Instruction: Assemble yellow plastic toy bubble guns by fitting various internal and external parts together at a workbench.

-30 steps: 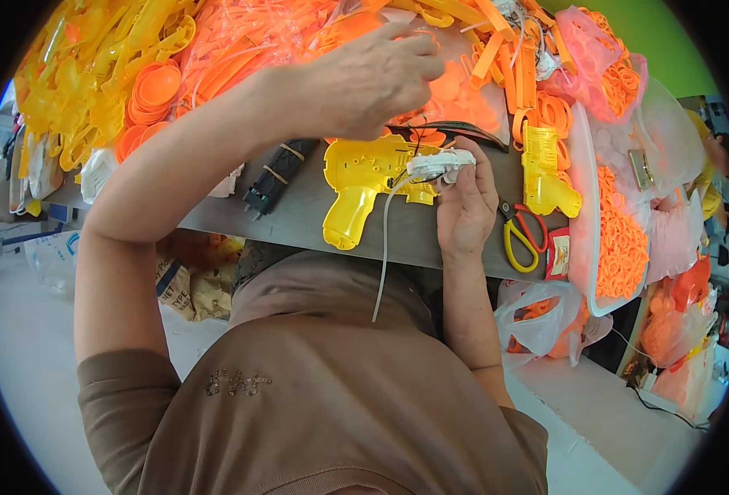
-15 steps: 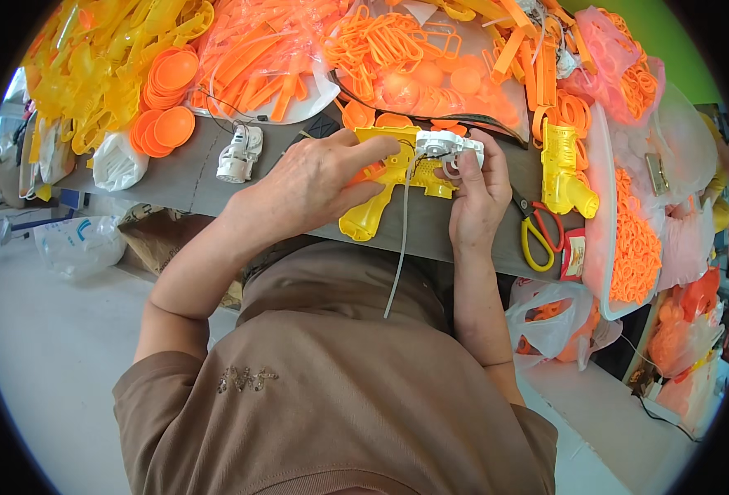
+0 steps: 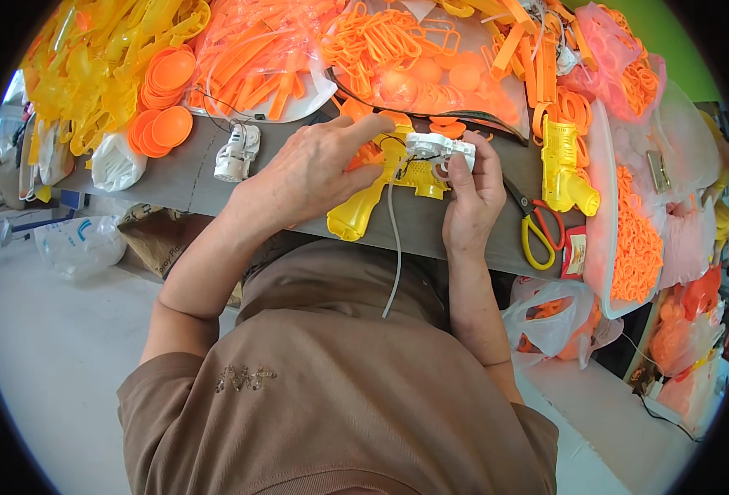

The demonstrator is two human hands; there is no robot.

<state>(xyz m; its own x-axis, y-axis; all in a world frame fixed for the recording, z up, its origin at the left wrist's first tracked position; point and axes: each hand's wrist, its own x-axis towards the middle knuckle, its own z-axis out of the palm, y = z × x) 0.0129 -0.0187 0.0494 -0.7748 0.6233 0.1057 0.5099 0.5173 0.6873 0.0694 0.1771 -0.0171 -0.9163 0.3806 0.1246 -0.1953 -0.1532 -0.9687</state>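
Observation:
My left hand (image 3: pixel 307 173) grips the left part of a yellow toy gun half-shell (image 3: pixel 356 213), its thumb and index finger curled over the edge, the other fingers hidden. The shell's hollow inside faces up. In my right hand (image 3: pixel 473 194), thumb and fingers pinch a white plastic gear unit (image 3: pixel 430 146) over the shell's right part. Thin dark wires run between unit and shell, and a pale grey cable (image 3: pixel 397 247) hangs from the shell toward my lap. An orange part (image 3: pixel 368 154) shows beside my left fingers.
Another white unit (image 3: pixel 237 154) with wires lies left of my hands. To the right are red-and-yellow-handled scissors (image 3: pixel 538 235), a second yellow half-shell (image 3: pixel 564 169) and a tub of orange rings (image 3: pixel 632 247). Orange discs (image 3: pixel 171 129) and heaps of yellow parts (image 3: pixel 105 70) line the back.
The half-shell and white unit have shifted slightly left, with both hands still on them. The unit now sits a little farther left over the shell.

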